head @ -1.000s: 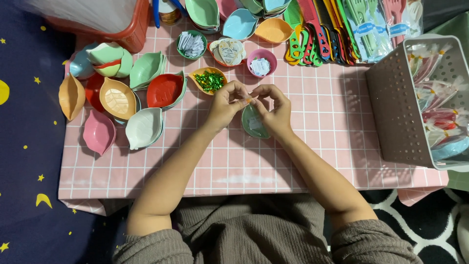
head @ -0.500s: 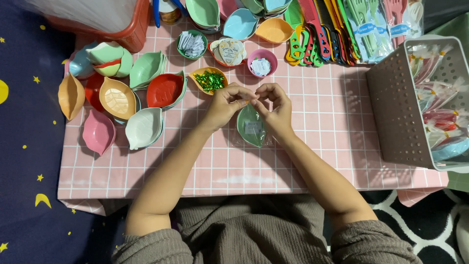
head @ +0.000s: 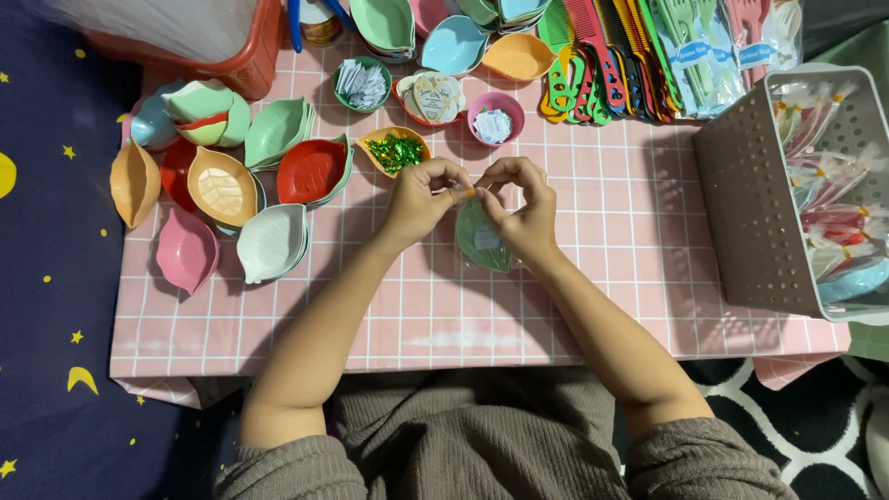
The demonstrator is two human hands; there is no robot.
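Observation:
My left hand and my right hand meet above the pink gridded table, fingertips pinched together at the top of a clear bag. The bag holds a green leaf-shaped dish with a small white slip inside, and it hangs down under my right hand. Both hands grip the bag's neck, where a small orange bit shows between the fingers. A small orange bowl of green twist ties sits just behind my left hand.
Leaf-shaped dishes in several colours lie at the left. Small bowls of paper tags stand behind, with combs and packed forks further back. A grey basket of wrapped dishes stands on the right, a red basket back left.
The bagged green dish has swung down and tilted more upright under my right hand. Both hands stay pinched at its neck in nearly the same place.

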